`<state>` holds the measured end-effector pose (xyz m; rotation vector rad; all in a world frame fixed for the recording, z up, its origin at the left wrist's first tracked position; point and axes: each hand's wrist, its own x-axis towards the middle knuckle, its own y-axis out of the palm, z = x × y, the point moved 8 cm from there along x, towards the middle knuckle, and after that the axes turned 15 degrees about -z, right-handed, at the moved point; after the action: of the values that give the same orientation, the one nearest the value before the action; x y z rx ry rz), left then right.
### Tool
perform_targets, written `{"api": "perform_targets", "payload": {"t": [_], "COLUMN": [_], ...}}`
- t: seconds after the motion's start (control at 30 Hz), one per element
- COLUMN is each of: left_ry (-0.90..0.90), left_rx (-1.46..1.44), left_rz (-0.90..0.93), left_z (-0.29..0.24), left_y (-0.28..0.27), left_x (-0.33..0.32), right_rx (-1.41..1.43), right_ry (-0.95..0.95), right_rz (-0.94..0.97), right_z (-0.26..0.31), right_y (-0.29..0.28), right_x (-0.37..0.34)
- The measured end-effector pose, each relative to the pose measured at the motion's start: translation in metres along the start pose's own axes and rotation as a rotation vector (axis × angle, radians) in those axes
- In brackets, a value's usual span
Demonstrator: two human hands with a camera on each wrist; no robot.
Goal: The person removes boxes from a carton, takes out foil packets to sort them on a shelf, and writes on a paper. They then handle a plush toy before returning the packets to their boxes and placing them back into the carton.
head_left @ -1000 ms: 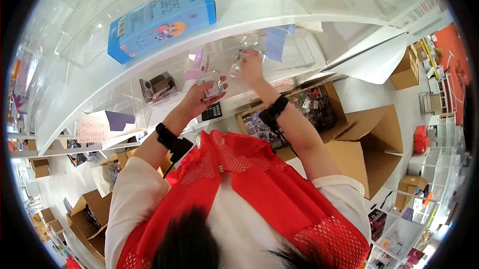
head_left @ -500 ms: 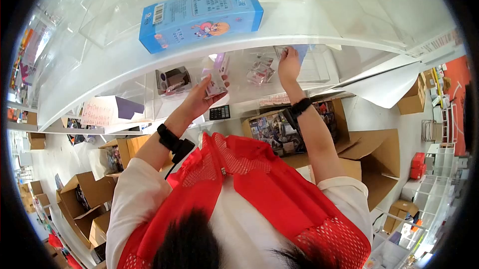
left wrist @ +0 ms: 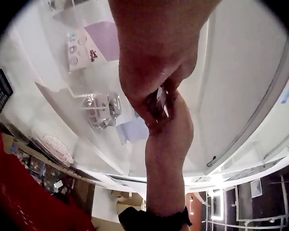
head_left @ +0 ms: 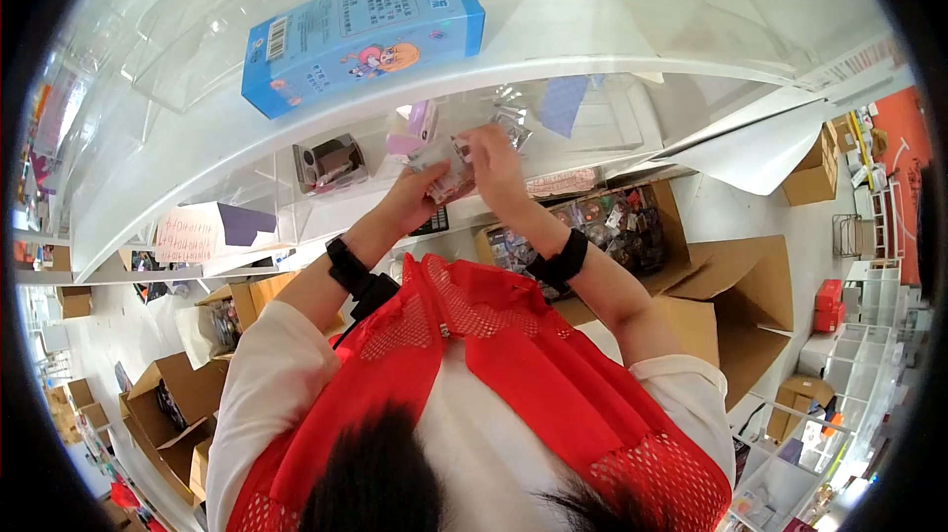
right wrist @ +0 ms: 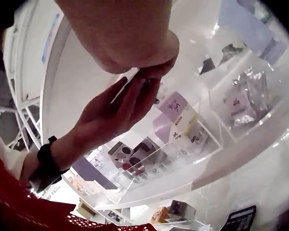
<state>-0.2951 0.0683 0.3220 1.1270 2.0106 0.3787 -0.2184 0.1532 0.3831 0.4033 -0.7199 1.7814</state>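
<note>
A shiny clear plastic packet (head_left: 441, 163) is held between the two hands over the transparent shelf. The left hand (head_left: 407, 198) grips its left side, thumb lying across the front. At its right edge, the curled fingers of the right hand (head_left: 497, 169) pinch the packet. Both wrist views show the hands meeting fingertip to fingertip, with most of the packet hidden. More shiny packets (right wrist: 245, 100) lie on the shelf beyond the right hand. A purple and white box (right wrist: 176, 115) stands near the left hand, beside a box with a dark window (head_left: 331, 165).
A large blue box (head_left: 365, 38) sits on the clear upper shelf above the hands. A bluish sheet (head_left: 563, 104) hangs right of the packets. Below are a black calculator (right wrist: 239, 219) and a cardboard carton (head_left: 671, 221) full of small packaged goods. A handwritten paper (head_left: 188, 233) is at left.
The right hand went from the packets on the shelf out toward the bluish sheet, then came back left to the packet in the left hand. The left hand has kept hold of a packet.
</note>
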Motion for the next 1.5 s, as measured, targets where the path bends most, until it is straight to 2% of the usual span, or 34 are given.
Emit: {"api": "perform_targets", "payload": {"t": [0.07,0.17,0.27,0.37,0.47,0.57,0.67,0.87,1.0,1.1,1.2,1.37,1.5], "left_ry": [-0.018,-0.025,-0.045,-0.049,-0.029,-0.015,-0.009,-0.004,0.019,0.122,0.119,0.127,0.099], "left_rx": [-0.058,-0.078,-0.062,-0.062,-0.081,-0.143,-0.252,-0.229,-0.166,-0.142,-0.124,-0.130,-0.135], "left_rz": [-0.052,-0.123,-0.144,-0.129,-0.170,-0.168,-0.072,0.091,0.106,0.165,0.172,0.004,-0.102], "left_z": [-0.012,-0.018,-0.015,-0.012,-0.020,-0.027,-0.031,-0.033,-0.035,-0.043,-0.043,-0.037,-0.035], "left_y": [0.001,-0.013,-0.027,-0.032,-0.028,-0.026,-0.021,-0.007,0.005,0.020,0.019,0.006,0.010], "left_x": [-0.007,-0.007,-0.004,-0.003,-0.009,-0.015,-0.016,-0.017,-0.018,-0.024,-0.018,-0.010,-0.014], "right_rx": [0.005,-0.496,-0.710,-0.791,-0.483,-0.135,0.214,0.364,0.404,0.453,0.481,0.604,0.540], "right_ry": [0.070,0.159,0.367,0.315,0.524,0.640,0.787,0.823,0.770,0.701,0.657,0.740,0.807], "right_rz": [-0.106,0.138,0.360,0.443,0.293,0.141,0.077,0.114,0.094,0.038,0.045,-0.032,-0.061], "right_z": [-0.031,-0.113,-0.139,-0.145,-0.171,-0.183,-0.149,-0.088,-0.061,-0.046,-0.022,-0.020,-0.003], "right_y": [-0.013,-0.011,-0.004,0.007,0.004,-0.007,-0.020,-0.039,-0.049,-0.054,-0.059,-0.054,-0.044], "right_x": [0.005,0.000,-0.006,-0.005,0.002,0.007,0.009,0.015,0.024,0.030,0.037,0.034,0.027]}}
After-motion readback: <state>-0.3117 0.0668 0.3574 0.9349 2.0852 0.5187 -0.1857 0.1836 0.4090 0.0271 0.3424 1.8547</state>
